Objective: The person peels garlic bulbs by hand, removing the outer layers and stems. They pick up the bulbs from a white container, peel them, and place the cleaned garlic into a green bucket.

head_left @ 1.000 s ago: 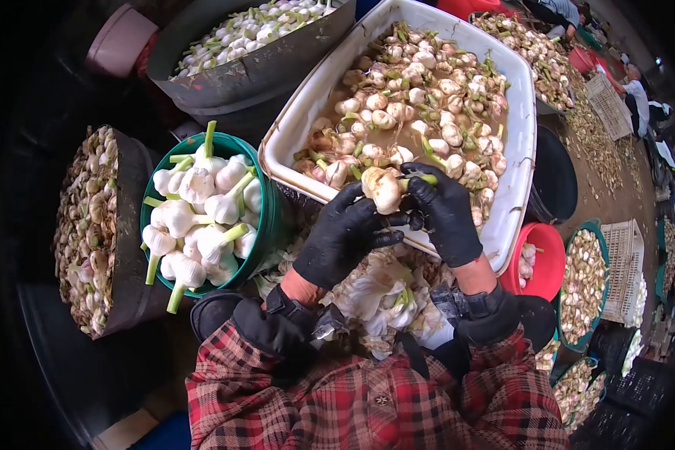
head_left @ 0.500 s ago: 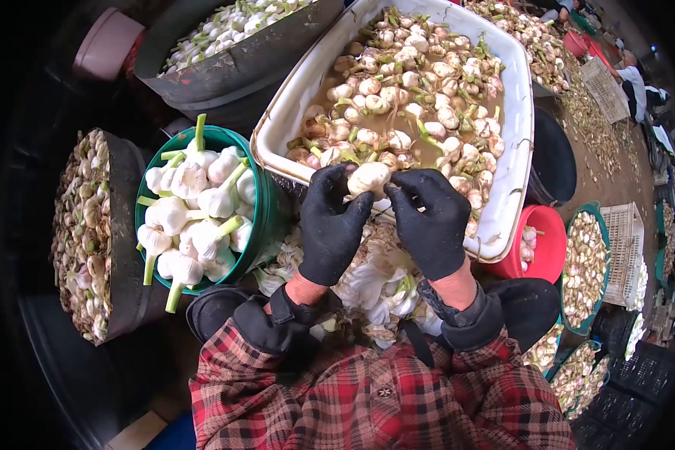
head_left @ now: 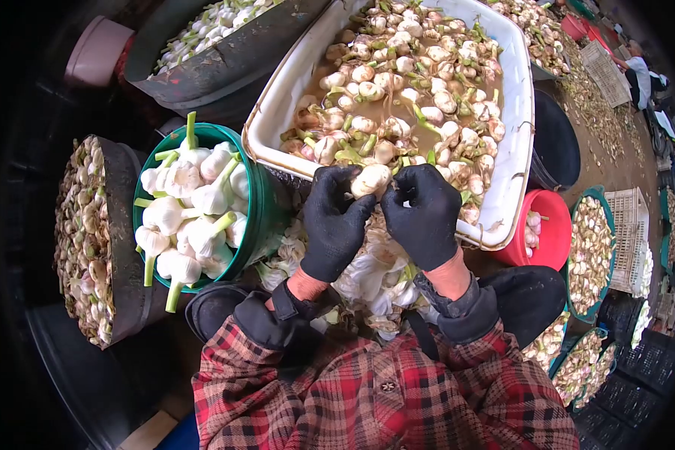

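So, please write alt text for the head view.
The left hand and right hand, black-gloved, hold one garlic bulb over a pile of white skins. Nearby: a white tub of garlic in brown water and a green bucket of bulbs.

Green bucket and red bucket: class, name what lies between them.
Head view: between the green bucket and the red bucket are the left hand and right hand, both gripping one garlic bulb, above a heap of peeled skins.
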A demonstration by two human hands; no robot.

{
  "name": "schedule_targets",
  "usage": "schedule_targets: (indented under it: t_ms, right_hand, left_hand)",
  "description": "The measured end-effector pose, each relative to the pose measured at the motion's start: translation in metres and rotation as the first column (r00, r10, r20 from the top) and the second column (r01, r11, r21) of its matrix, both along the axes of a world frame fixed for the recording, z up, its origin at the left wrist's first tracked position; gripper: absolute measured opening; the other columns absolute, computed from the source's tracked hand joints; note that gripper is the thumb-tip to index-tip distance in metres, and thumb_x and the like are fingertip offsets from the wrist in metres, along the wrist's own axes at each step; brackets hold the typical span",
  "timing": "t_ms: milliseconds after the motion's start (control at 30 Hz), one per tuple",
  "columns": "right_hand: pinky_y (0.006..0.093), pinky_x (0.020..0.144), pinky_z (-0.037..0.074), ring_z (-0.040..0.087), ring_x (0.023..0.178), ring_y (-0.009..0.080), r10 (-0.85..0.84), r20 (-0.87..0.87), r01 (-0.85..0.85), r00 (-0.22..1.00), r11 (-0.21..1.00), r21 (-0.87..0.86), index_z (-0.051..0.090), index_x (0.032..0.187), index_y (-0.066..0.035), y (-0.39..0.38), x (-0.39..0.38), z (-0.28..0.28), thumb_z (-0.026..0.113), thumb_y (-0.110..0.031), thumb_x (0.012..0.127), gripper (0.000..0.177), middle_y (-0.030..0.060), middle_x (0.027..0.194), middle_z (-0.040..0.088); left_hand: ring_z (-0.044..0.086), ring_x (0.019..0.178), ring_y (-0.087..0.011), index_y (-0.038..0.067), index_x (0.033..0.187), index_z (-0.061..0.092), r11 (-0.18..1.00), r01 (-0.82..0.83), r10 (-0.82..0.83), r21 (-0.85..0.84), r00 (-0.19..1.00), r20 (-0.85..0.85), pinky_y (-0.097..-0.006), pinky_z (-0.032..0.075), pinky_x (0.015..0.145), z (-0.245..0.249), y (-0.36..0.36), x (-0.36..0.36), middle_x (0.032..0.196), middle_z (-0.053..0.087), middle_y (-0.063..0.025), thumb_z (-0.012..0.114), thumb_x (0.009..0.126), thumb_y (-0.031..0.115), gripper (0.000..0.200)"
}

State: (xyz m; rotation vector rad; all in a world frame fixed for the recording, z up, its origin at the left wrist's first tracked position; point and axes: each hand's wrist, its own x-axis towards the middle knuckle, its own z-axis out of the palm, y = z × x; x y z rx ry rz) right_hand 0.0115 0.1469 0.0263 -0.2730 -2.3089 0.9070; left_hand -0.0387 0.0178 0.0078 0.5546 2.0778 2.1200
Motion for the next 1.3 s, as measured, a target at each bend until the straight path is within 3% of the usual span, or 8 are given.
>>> schedule_targets:
  t_ms: [200,367,400,433,467,533,733,1300]
  right_hand:
    - [0.0330,0.061,0.050,0.065,0.064,0.0262,-0.116,0.098,0.140,0.988,0.946,-0.291,0.062,0.080,-0.004,0.034,0.011,-0.011,0.061,0.000,0.072,0.009,0.0118,0.067,0.063]
    - [0.0343,0.069,0.051,0.065,0.073,0.0287,-0.099,0.135,0.109,0.986,0.991,-0.075,0.065,0.087,-0.003,0.053,0.024,-0.006,0.060,0.002,0.073,0.015,0.0137,0.080,0.065]
    - [0.0345,0.071,0.051,0.065,0.078,0.0289,-0.016,0.083,0.024,0.996,0.994,-0.105,0.065,0.089,-0.002,0.049,0.023,0.004,0.060,0.002,0.073,0.017,0.0140,0.084,0.065]
    - [0.0347,0.073,0.051,0.065,0.082,0.0292,0.065,0.028,-0.061,0.998,0.989,-0.132,0.065,0.090,-0.002,0.043,0.023,0.012,0.060,0.002,0.074,0.018,0.0143,0.089,0.065]
    - [0.0349,0.075,0.051,0.064,0.086,0.0300,0.117,0.014,-0.116,0.993,0.989,-0.089,0.065,0.093,-0.003,0.038,0.022,0.016,0.064,0.000,0.073,0.021,0.0142,0.092,0.065]
    - [0.0354,0.075,0.051,0.064,0.087,0.0304,0.172,0.011,-0.170,0.985,0.982,-0.078,0.066,0.093,-0.003,0.030,0.019,0.021,0.066,-0.001,0.072,0.021,0.0142,0.092,0.065]
    - [0.0363,0.072,0.052,0.065,0.081,0.0309,0.218,0.064,-0.208,0.974,0.969,-0.131,0.068,0.090,-0.003,0.025,0.019,0.012,0.071,-0.004,0.070,0.020,0.0140,0.088,0.067]
    - [0.0444,0.064,0.047,0.059,0.073,0.0353,0.219,0.092,-0.228,0.971,0.967,0.109,0.056,0.088,-0.002,0.023,0.022,0.001,0.061,-0.002,0.074,0.015,0.0148,0.077,0.059]
  left_hand:
    - [0.060,0.103,-0.0236,-0.001,0.120,0.049,0.890,0.170,-0.366,0.424,0.821,0.439,-0.0419,0.055,0.084,0.020,-0.013,-0.012,0.115,0.056,-0.0122,0.059,0.083,-0.004,0.038]
    - [0.056,0.111,-0.0189,-0.001,0.123,0.051,0.847,0.236,-0.471,0.477,0.751,0.464,-0.0346,0.050,0.090,0.021,-0.015,-0.018,0.120,0.057,-0.0075,0.059,0.087,0.010,0.038]
    - [0.056,0.112,-0.0190,-0.003,0.121,0.053,0.926,0.368,-0.370,0.089,0.929,0.009,-0.0340,0.049,0.092,0.011,-0.014,-0.022,0.123,0.056,-0.0078,0.060,0.088,0.010,0.036]
    - [0.055,0.113,-0.0192,-0.004,0.118,0.055,0.919,0.244,-0.372,-0.310,0.799,-0.473,-0.0333,0.048,0.094,0.004,-0.014,-0.024,0.126,0.055,-0.0080,0.060,0.088,0.011,0.033]
    - [0.055,0.113,-0.0192,-0.004,0.118,0.055,0.917,0.249,-0.377,-0.311,0.798,-0.471,-0.0333,0.048,0.094,0.005,-0.012,-0.022,0.126,0.055,-0.0080,0.060,0.088,0.011,0.033]
    - [0.055,0.114,-0.0187,-0.005,0.118,0.057,0.918,0.396,-0.396,0.027,0.912,0.108,-0.0325,0.047,0.095,0.009,-0.009,-0.015,0.130,0.053,-0.0086,0.061,0.089,0.010,0.033]
    - [0.055,0.111,-0.0181,-0.003,0.135,0.044,0.855,0.360,-0.513,0.372,0.694,0.505,-0.0342,0.050,0.090,0.009,-0.008,-0.010,0.127,0.053,-0.0098,0.063,0.089,0.021,0.056]
    - [0.063,0.084,-0.0160,-0.003,0.128,0.050,0.840,0.477,-0.531,0.259,0.623,0.574,-0.0293,0.054,0.072,0.009,-0.010,-0.012,0.101,0.063,-0.0085,0.061,0.091,0.026,0.048]
